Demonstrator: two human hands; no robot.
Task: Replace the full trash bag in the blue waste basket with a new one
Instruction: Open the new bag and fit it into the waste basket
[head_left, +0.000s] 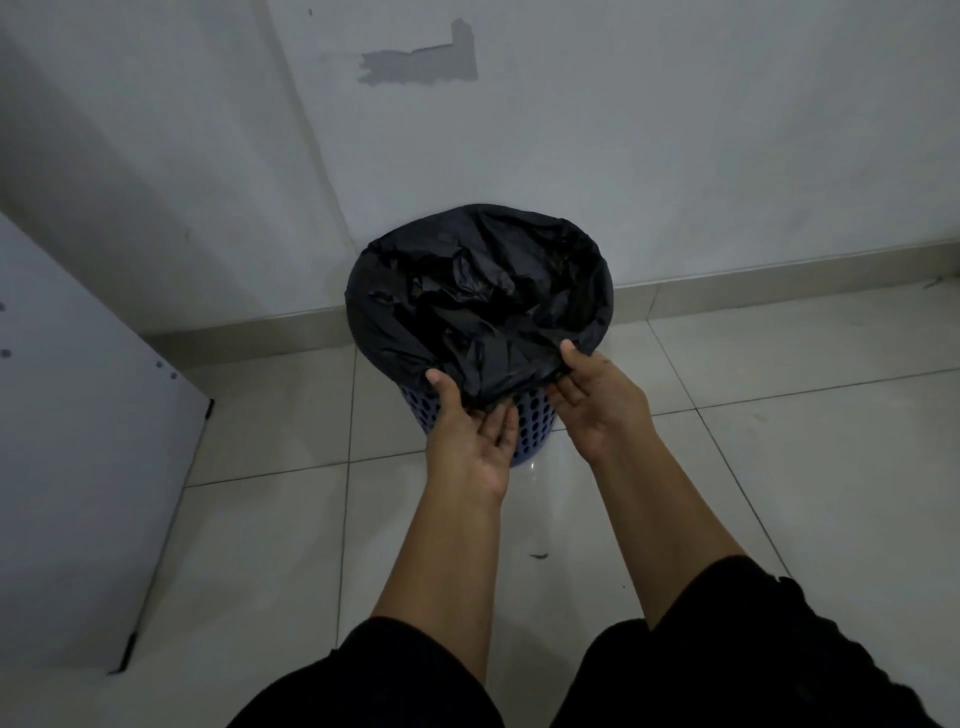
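A blue waste basket (530, 421) with round holes stands on the tiled floor against the white wall. A black trash bag (478, 296) lines it, its edge folded down over the rim, and crumpled black plastic fills the opening. My left hand (472, 431) is palm up at the near rim, thumb on top of the bag's hem and fingers under it. My right hand (597, 395) does the same a little to the right, thumb pressed on the hem. Both hands pinch the bag's near edge.
A white panel (88, 441) of a cabinet stands at the left, close to the basket. The wall and its skirting (779, 270) run right behind the basket. Light floor tiles (805, 467) spread to the right and toward me. My dark-clothed knees fill the bottom edge.
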